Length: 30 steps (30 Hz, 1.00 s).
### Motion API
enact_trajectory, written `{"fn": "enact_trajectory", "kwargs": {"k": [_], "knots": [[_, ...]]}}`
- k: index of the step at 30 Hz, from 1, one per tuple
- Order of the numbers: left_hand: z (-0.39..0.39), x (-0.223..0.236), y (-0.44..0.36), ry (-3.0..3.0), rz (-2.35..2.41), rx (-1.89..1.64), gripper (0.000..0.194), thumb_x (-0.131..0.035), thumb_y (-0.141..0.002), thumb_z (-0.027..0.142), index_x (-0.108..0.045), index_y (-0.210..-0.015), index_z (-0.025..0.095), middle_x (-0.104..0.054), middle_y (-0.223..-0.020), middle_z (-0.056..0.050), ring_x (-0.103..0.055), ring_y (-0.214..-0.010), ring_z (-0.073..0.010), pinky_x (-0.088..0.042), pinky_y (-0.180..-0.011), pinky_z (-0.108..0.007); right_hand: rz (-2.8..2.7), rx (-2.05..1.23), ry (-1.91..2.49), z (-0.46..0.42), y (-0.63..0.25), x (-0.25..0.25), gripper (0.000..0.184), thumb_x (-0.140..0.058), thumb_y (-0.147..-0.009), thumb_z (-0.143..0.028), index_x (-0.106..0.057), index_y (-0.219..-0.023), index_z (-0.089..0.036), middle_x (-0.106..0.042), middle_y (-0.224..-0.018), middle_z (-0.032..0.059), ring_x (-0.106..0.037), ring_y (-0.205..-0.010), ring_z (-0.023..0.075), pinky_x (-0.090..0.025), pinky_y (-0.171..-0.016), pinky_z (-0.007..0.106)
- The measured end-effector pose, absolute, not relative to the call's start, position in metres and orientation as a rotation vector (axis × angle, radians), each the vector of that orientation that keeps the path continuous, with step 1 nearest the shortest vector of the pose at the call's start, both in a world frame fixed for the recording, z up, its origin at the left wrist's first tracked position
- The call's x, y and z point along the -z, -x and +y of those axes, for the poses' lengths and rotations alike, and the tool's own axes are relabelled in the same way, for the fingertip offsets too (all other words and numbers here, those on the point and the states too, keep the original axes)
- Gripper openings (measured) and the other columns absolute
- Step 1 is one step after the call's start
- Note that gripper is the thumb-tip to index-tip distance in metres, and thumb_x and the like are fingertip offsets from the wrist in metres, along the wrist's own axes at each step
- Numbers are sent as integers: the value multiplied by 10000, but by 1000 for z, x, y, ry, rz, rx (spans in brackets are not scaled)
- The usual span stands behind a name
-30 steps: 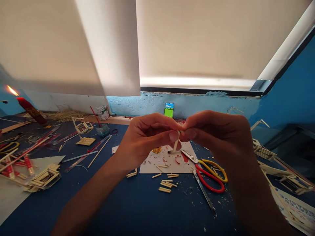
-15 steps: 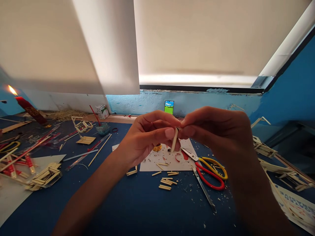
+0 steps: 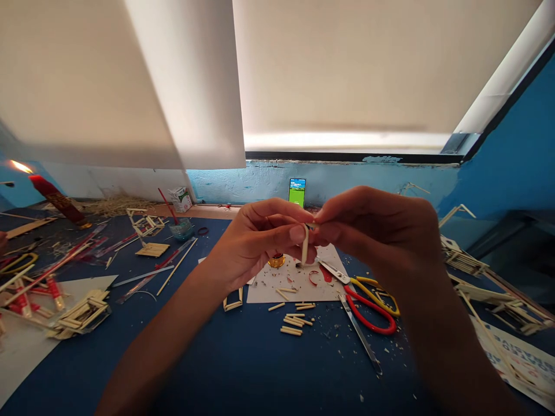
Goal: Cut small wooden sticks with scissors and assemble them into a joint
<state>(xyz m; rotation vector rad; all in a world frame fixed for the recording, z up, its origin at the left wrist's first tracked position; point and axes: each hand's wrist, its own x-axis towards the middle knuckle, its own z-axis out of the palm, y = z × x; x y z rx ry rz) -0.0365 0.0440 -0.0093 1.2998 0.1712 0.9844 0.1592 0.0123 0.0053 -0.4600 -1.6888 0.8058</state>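
In the middle of the head view, my left hand (image 3: 264, 237) pinches a short pale wooden stick (image 3: 305, 247) between thumb and fingers, its lower end pointing down. My right hand (image 3: 373, 231) is closed at the stick's upper end, its thumb and forefinger pressed together. Something small and pale shows at those fingertips, but I cannot make out what it is. The two hands nearly touch. Below them lies a white paper sheet (image 3: 269, 292) strewn with scraps, with cut stick pieces (image 3: 295, 320) in front of it.
Red-and-yellow scissors (image 3: 381, 329) and a metal blade-like strip (image 3: 363, 338) lie at the right. A red candle (image 3: 58, 199) burns at far left, near stick models (image 3: 150, 231). A lit phone (image 3: 297, 192) leans on the wall. More stick structures (image 3: 498, 289) stand at right.
The stick has turned slightly more upright and shifted a little left. Both hands keep their grip close together. The candle flame leans more to the left.
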Motion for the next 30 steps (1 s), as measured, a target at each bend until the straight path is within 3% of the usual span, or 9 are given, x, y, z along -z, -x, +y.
{"fn": "enact_trajectory", "kwargs": {"k": [13,20,24,30], "knots": [[37,9,32,-1202,152,-1122,66,-808,-896,192,-813,-956,218,-794,-839,30,-768,-679,-77,-634,-675,-123,-1569,-1070,299,18,-147,3,228,-768,-900,-113,-720,-1079,-246,-731,-855,-38,-712,-766,114,-609,-668,247],[32,6,32,-1240,211,-1163,67,-838,-862,201,-825,-900,254,-771,-788,25,-760,-672,-82,-625,-673,-119,-1517,-844,294,11,-139,6,267,-774,-861,-36,-747,-1027,-243,-752,-834,-37,-713,-739,109,-622,-734,265],[30,3,32,-1245,244,-1175,77,-872,-821,211,-827,-862,258,-754,-737,21,-756,-649,-99,-622,-640,-133,-1512,-758,331,8,-138,5,237,-756,-888,-61,-753,-1001,-269,-755,-776,-47,-726,-726,121,-636,-697,276],[28,1,32,-1357,269,-1258,82,-884,-808,214,-831,-851,259,-761,-748,11,-754,-661,-117,-640,-671,-189,-1512,-734,323,10,-139,6,215,-761,-893,-79,-758,-1000,-265,-785,-844,-35,-734,-694,119,-644,-657,281]]}}
